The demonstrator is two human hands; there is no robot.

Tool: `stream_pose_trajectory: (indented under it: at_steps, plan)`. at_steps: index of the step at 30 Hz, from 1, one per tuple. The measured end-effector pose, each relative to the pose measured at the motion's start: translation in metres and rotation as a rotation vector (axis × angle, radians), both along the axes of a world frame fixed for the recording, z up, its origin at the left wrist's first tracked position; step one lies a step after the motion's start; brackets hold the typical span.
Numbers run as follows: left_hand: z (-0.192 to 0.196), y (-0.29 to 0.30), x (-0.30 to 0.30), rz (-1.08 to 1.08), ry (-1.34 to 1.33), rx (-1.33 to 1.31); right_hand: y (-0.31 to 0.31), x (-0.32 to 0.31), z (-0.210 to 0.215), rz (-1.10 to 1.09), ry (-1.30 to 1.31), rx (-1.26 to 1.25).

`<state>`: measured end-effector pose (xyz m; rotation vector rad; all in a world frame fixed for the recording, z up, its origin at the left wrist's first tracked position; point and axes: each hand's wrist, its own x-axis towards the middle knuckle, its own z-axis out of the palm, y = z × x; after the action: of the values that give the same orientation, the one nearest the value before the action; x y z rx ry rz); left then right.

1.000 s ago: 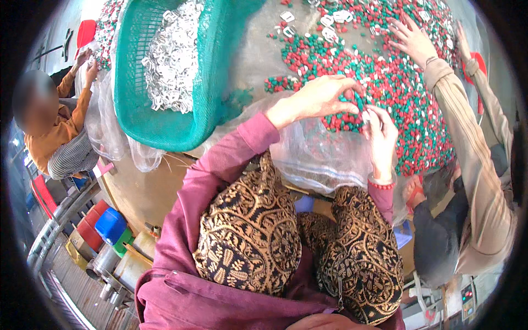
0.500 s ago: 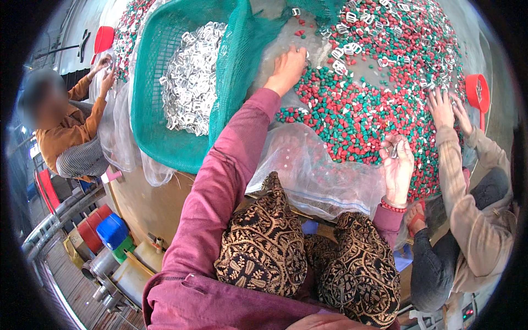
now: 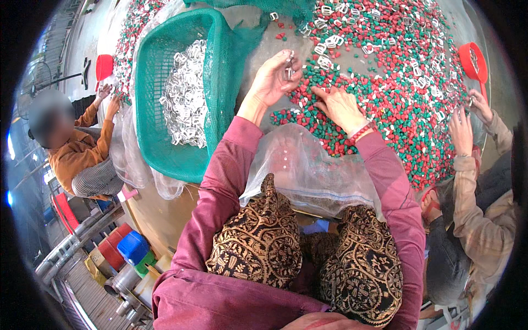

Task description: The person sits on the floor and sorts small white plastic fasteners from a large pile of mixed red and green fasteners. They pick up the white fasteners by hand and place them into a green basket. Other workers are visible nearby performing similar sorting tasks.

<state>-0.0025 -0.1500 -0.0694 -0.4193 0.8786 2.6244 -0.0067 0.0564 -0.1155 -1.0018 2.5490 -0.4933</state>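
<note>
My left hand (image 3: 271, 80) is turned palm up, its fingers curled around a small silver metal buckle (image 3: 289, 70). It hovers at the left edge of a pile of red and green pebble-like pieces (image 3: 363, 96). My right hand (image 3: 342, 110) lies low over that pile, back up, with index finger and thumb apart and nothing visible in them. Loose silver buckles (image 3: 334, 41) are scattered across the far part of the pile. To the left of my left hand stands a green plastic basket (image 3: 151, 126), with a heap of silver buckles (image 3: 187, 99) inside and green netting over its right side.
A clear plastic sheet (image 3: 308, 165) hangs over the near table edge. On the right, a co-worker's hands (image 3: 461, 129) are at the pile, beside a red sieve (image 3: 473, 60). Another person in an orange top (image 3: 82, 148) works at left near a red scoop (image 3: 104, 67).
My left hand has drawn back slightly and turned palm up with a buckle. My right hand has moved left and away from me onto the pile; the metal piece it held no longer shows there.
</note>
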Motion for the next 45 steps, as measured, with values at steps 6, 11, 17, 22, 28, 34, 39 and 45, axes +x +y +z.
stream_pose_trajectory:
  at_steps: [6,11,17,22,28,34,39,45]
  plan:
    - [0.014,-0.003,-0.014,-0.088,0.137,-0.256,0.063,0.003,0.008,-0.232,-0.023,0.146]
    - [-0.001,0.042,-0.024,-0.59,0.199,-1.095,0.136,-0.004,0.002,-0.499,-0.038,0.121]
    - [-0.073,0.064,-0.003,-0.651,0.834,-1.984,0.15,-0.013,0.006,-0.715,-0.116,-0.022]
    - [-0.067,0.076,-0.004,-0.781,0.856,-1.923,0.13,-0.009,-0.012,-0.694,-0.039,0.139]
    - [-0.026,0.073,-0.004,-0.578,0.579,-1.667,0.086,0.045,0.001,-0.267,-0.052,0.222]
    - [-0.027,0.053,-0.017,-0.433,0.394,-1.366,0.074,0.022,0.025,-0.449,-0.153,-0.032]
    - [-0.017,0.022,-0.044,-0.242,-0.028,-0.475,0.067,-0.039,0.015,-0.408,0.018,-0.006]
    - [-0.01,0.016,-0.073,-0.274,-0.012,-0.535,0.064,-0.026,-0.01,-0.322,-0.12,0.164]
